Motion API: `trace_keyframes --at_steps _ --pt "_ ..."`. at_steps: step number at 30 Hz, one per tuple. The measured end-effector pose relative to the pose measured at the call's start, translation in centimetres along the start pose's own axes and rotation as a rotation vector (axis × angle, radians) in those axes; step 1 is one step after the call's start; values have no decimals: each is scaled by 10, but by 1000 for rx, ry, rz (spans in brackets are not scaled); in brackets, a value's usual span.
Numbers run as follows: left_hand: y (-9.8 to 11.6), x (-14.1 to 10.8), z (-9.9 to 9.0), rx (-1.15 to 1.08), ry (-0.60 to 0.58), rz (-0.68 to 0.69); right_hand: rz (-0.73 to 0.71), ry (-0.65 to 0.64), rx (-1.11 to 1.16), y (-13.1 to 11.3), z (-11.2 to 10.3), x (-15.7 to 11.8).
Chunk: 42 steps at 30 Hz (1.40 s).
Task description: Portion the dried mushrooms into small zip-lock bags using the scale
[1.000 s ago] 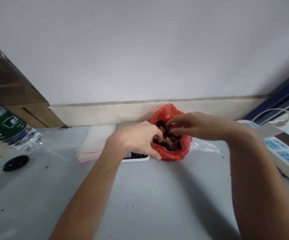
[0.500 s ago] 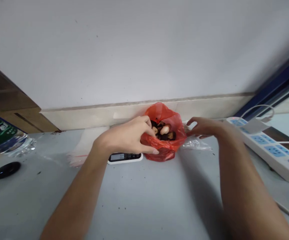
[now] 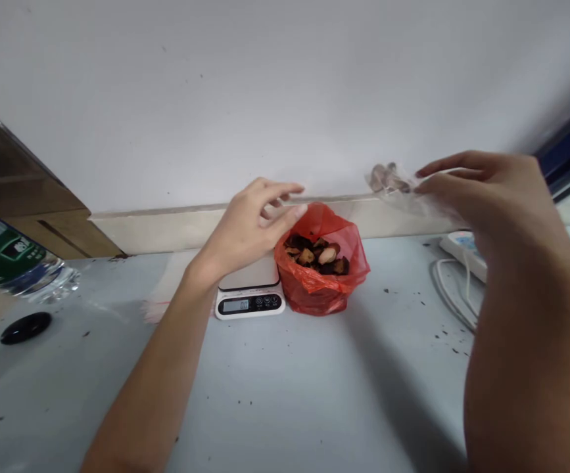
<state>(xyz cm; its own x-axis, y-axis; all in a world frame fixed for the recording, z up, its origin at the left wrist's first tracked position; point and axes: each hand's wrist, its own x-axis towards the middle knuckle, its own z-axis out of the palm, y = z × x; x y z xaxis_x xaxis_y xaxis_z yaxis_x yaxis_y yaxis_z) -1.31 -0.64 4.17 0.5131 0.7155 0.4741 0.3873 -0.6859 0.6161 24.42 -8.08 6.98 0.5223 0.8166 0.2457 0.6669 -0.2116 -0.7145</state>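
A red plastic bag (image 3: 321,292) stands with its mouth wide, showing dark and pale brown dried chunks (image 3: 317,255) inside. My left hand (image 3: 258,220) hovers just above and left of the bag, fingers apart and holding nothing. Below that hand is a white digital scale (image 3: 250,305) with a display that seems to read 0.0. My right hand (image 3: 467,177) is raised at the right, pinching a small clear plastic bag (image 3: 388,180) with a few brownish pieces in it. This clear bag hangs in the air in front of the wall.
Thin clear bags (image 3: 159,295) lie left of the scale. A water bottle (image 3: 18,253) and a black oval object (image 3: 25,327) are at the far left. On the right, my right arm partly hides a power strip (image 3: 462,249) and a white cable (image 3: 445,289). Dark crumbs dot the table.
My right hand has lifted the small clear bag off the table, up and to the right. My left hand has let go of the red bag's rim and risen, uncovering the scale.
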Motion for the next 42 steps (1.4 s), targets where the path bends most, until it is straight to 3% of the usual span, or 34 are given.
trace_keyframes --at_steps 2,5,8,11,14,20,24,26,29,31,33,35,42 --pt "-2 1 1 -51 72 -11 79 -43 204 -22 6 -11" --pt "-5 1 1 -179 79 27 0 -365 437 -36 23 -16" --pt "-9 3 -1 -283 61 67 -73 -629 624 -31 44 -10" --pt "-17 4 -6 -287 183 35 -103 -676 714 -23 56 -6" --pt "-24 5 -13 -206 294 -19 -109 -721 737 -20 56 -6" --pt "-31 2 -21 -34 304 -63 -282 -718 463 -18 46 -2" --pt "-37 1 -23 84 331 -216 -238 -797 430 -16 51 3" --pt "-37 -1 -24 195 292 -272 -220 -838 389 -17 56 4" --pt "-32 -2 -24 296 228 -225 -277 -845 324 -22 66 3" --pt "-26 -2 -22 182 33 -187 -311 -827 308 -27 72 1" --pt "-19 -2 -19 -3 -257 -200 -301 -827 321 -31 76 -1" --pt "-13 -3 -15 -116 -433 -228 -265 -844 352 -33 79 -2" --pt "-7 -3 -16 -201 -444 -283 -267 -794 401 -36 86 -7"
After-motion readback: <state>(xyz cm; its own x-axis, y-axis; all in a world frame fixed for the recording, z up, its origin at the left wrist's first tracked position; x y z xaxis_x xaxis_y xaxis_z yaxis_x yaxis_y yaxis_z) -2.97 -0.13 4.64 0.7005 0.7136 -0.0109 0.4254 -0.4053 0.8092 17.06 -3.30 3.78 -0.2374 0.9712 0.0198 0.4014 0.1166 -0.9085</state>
